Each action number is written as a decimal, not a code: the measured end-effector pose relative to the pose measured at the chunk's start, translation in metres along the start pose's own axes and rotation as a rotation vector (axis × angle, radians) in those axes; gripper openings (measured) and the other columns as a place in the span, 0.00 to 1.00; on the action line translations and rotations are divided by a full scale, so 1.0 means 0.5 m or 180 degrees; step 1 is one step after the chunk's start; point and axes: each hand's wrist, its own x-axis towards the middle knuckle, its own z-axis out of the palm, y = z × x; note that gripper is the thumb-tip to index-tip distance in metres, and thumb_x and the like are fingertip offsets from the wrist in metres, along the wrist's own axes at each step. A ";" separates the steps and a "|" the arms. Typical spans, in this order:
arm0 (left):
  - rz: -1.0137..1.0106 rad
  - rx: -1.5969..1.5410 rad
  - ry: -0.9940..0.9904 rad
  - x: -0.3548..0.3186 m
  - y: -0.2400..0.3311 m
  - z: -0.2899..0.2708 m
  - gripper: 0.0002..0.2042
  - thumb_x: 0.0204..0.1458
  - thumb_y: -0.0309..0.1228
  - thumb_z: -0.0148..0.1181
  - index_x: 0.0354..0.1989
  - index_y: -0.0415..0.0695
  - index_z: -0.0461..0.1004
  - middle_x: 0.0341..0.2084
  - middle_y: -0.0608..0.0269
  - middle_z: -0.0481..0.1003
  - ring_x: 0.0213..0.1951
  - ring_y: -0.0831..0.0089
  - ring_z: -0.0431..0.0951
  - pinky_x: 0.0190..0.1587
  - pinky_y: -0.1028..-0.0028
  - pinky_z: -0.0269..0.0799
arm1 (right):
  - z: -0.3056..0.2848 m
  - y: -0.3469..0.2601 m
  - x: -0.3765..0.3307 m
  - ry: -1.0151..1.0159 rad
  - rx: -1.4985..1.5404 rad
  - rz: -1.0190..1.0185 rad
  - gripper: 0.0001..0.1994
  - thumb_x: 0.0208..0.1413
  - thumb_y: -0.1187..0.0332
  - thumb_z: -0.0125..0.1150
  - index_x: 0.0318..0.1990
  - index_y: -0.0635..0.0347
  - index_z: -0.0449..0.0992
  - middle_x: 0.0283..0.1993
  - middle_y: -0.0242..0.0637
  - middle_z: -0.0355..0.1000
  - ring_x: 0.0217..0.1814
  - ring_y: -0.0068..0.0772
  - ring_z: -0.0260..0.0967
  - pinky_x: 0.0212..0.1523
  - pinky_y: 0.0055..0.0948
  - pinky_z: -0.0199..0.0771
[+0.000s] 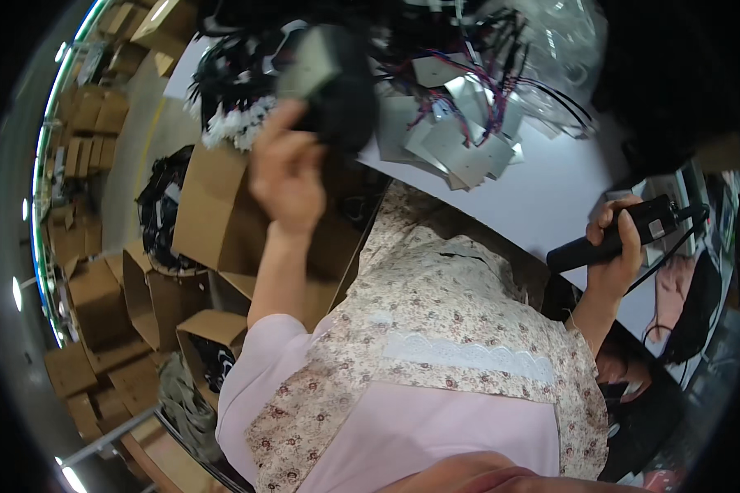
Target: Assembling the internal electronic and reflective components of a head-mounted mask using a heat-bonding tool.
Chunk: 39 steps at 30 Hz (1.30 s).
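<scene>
Here's the left hand (pixel 292 181) up over the left part of the white table (pixel 510 209), fingers gripping a black part with a pale plate (pixel 349 99), though motion blur hides exactly what it is, just left of the heaped metal plates (pixel 469 156) and their coloured wires (pixel 493 111). Over on the right, the right hand (pixel 612 269) is wrapped around a corded black handheld tool (pixel 580 251), tilted beside the table's near edge.
</scene>
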 end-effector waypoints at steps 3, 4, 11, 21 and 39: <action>0.0614 -0.0127 -0.0736 -0.003 0.072 0.061 0.10 0.50 0.23 0.69 0.40 0.43 0.77 0.52 0.53 0.78 0.57 0.52 0.78 0.67 0.50 0.63 | 0.081 0.015 0.006 -0.0160 -0.0667 0.0347 0.12 0.58 0.70 0.64 0.46 0.65 0.73 0.37 0.42 0.76 0.25 0.24 0.69 0.25 0.22 0.70; 0.0740 -0.0260 -0.0889 -0.010 0.089 0.080 0.10 0.49 0.25 0.70 0.39 0.44 0.76 0.53 0.54 0.79 0.57 0.54 0.78 0.69 0.49 0.59 | 0.097 0.025 0.009 -0.0276 -0.0803 0.0488 0.12 0.57 0.69 0.65 0.45 0.66 0.74 0.37 0.42 0.77 0.23 0.24 0.69 0.25 0.22 0.70; 0.0964 -0.0648 -0.1248 -0.024 0.141 0.149 0.07 0.52 0.29 0.68 0.35 0.51 0.75 0.55 0.67 0.78 0.58 0.64 0.77 0.72 0.49 0.52 | 0.140 0.057 0.002 -0.0347 -0.1214 0.0951 0.15 0.49 0.72 0.76 0.42 0.64 0.75 0.32 0.34 0.75 0.24 0.23 0.71 0.27 0.23 0.71; -0.1599 -0.1929 0.2008 -0.025 -0.055 -0.098 0.18 0.66 0.35 0.54 0.58 0.36 0.68 0.59 0.52 0.71 0.60 0.61 0.71 0.69 0.59 0.62 | 0.107 0.047 0.050 -0.0599 -0.0830 0.0921 0.29 0.53 0.63 0.71 0.61 0.67 0.73 0.51 0.39 0.77 0.25 0.22 0.71 0.27 0.22 0.70; -0.3671 0.1097 -0.3269 -0.862 -0.372 0.129 0.20 0.62 0.40 0.54 0.57 0.41 0.76 0.50 0.39 0.78 0.53 0.44 0.78 0.53 0.55 0.74 | 0.215 0.059 0.107 -0.1154 -0.1391 0.1333 0.32 0.51 0.66 0.73 0.64 0.65 0.70 0.48 0.38 0.75 0.25 0.23 0.70 0.27 0.24 0.72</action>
